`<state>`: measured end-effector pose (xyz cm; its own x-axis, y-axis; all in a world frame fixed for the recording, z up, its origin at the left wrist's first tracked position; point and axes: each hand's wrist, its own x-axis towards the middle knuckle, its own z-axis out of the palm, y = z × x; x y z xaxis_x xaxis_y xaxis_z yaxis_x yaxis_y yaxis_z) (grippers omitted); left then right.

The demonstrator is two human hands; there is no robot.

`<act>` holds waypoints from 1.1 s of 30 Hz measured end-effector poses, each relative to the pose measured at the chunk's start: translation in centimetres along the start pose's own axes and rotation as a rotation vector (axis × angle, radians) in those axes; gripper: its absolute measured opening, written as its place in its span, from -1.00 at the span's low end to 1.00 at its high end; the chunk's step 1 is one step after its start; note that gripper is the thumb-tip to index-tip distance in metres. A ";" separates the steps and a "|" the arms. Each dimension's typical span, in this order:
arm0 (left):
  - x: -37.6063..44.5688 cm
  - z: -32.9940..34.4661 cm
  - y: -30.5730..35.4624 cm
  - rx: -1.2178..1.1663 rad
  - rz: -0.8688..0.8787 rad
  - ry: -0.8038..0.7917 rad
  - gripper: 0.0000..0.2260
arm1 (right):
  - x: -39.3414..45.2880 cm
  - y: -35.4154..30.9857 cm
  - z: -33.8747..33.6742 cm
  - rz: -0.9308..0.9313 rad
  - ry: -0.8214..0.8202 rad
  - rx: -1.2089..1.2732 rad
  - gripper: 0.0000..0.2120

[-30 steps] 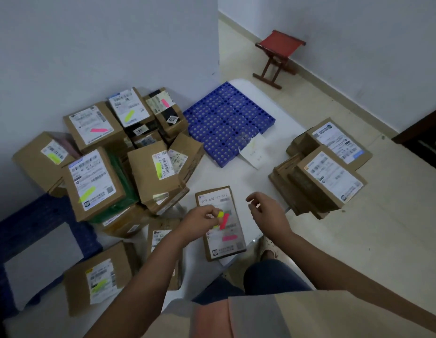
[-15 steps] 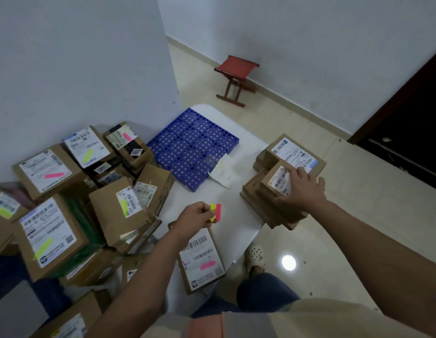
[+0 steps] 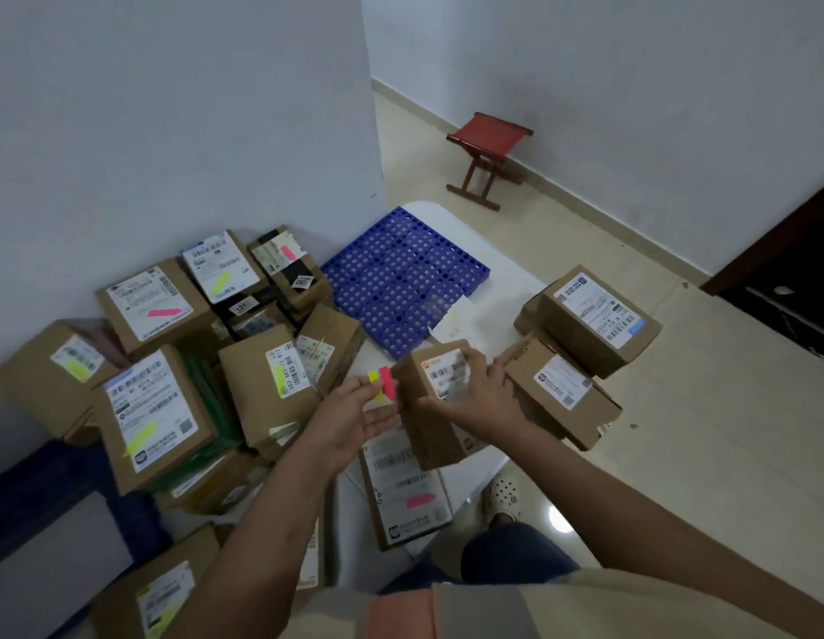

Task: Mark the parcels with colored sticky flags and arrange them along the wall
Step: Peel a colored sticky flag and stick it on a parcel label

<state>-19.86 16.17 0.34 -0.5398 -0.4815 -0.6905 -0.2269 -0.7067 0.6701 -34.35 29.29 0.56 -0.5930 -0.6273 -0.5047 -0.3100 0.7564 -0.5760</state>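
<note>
My right hand (image 3: 477, 394) grips a small brown parcel (image 3: 433, 408) with a white label, held above the white table (image 3: 507, 288). My left hand (image 3: 355, 412) pinches a pad of yellow and pink sticky flags (image 3: 383, 382) right beside that parcel's left edge. Below them a flat parcel with a pink flag (image 3: 408, 488) lies on the table. Several flagged parcels (image 3: 156, 408) are heaped against the wall on the left. Two unflagged parcels (image 3: 590, 318) sit stacked at the table's right edge.
A blue perforated tray (image 3: 401, 279) lies at the back of the table with a white paper slip (image 3: 451, 322) by it. A red folding stool (image 3: 486, 156) stands on the tiled floor by the far wall. A dark doorway (image 3: 797, 269) is at right.
My right hand lifted a small parcel off the right-hand stack and brought it left to the centre. My left hand raised the sticky flags up beside it.
</note>
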 end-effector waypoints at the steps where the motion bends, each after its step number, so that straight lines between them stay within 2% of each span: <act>1: -0.4 -0.7 -0.5 0.004 -0.018 0.017 -0.88 | -0.2 -0.1 1.0 0.011 0.001 0.009 0.00; 5: -1.9 -2.9 -3.0 0.015 -0.038 0.072 -0.94 | -0.3 0.0 3.9 0.016 -0.033 0.183 -0.24; 9: -2.4 -4.7 -4.3 -0.023 -0.048 0.098 -0.96 | -0.7 0.6 4.8 0.175 -0.052 0.565 -0.53; 13: -2.9 -5.7 -4.9 -0.046 -0.041 0.110 -0.95 | -1.2 0.8 5.8 0.260 -0.036 0.759 -0.80; 33: -3.8 -6.4 -4.8 0.004 -0.030 0.129 -0.92 | -1.9 0.4 6.6 0.222 -0.059 0.760 -0.74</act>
<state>-11.56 18.06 -2.02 -0.4244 -0.5227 -0.7394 -0.2444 -0.7201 0.6494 -28.39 29.54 -2.96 -0.5343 -0.5018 -0.6803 0.4160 0.5445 -0.7283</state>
